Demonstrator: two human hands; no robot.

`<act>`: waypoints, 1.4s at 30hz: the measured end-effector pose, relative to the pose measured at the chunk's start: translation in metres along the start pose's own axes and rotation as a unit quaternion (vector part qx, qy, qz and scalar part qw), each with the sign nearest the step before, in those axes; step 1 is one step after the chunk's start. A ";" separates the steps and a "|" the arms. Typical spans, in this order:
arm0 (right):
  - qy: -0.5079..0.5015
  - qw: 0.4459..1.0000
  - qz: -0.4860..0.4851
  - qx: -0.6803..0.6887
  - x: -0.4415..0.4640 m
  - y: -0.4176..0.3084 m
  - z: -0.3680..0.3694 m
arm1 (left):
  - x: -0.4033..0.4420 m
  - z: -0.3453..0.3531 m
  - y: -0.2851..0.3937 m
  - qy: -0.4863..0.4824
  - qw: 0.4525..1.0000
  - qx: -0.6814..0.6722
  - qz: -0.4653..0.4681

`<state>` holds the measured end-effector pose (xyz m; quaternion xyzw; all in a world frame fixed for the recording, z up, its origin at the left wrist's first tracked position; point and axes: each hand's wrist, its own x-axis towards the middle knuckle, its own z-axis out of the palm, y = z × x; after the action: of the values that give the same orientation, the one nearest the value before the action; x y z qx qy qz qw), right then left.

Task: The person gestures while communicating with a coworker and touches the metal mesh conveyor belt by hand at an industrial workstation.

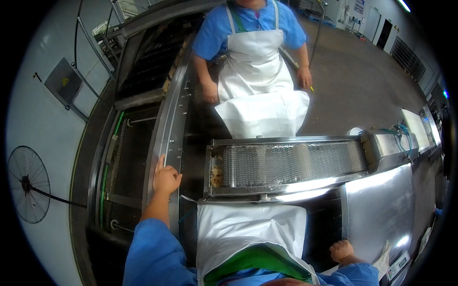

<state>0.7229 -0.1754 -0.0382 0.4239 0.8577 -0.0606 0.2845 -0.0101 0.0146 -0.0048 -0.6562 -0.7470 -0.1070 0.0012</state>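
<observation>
My left hand [167,179] rests on the long metal side rail [164,128] of the machine at the left, index finger stretched forward and thumb apart, holding nothing. Beside the near edge of the shiny steel table [379,205] at the right is my right hand [341,250], its fingers curled; whether anything is inside them is hidden. Between and beyond my hands lies a wire-mesh conveyor [296,164] in a metal frame, with small pale pieces [216,176] at its left end.
A co-worker in a white apron [257,62] stands across the mesh conveyor, both arms lowered. A round fan [27,184] is at the far left. A metal housing [389,148] sits at the conveyor's right end, and a small scale [398,265] at lower right.
</observation>
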 end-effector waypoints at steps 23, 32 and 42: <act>0.050 0.998 -0.019 -0.020 -0.001 0.002 0.013 | 0.000 -0.001 0.001 -0.001 1.000 0.002 -0.005; -0.009 1.000 -0.021 -0.004 -0.001 0.002 -0.003 | 0.000 0.001 -0.001 -0.001 1.000 -0.008 -0.004; -0.017 1.000 -0.011 0.011 -0.001 0.001 -0.003 | 0.000 0.000 0.001 -0.007 1.000 -0.002 -0.008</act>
<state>0.7223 -0.1744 -0.0350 0.4168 0.8564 -0.0803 0.2941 -0.0093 0.0146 -0.0044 -0.6506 -0.7522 -0.1039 -0.0056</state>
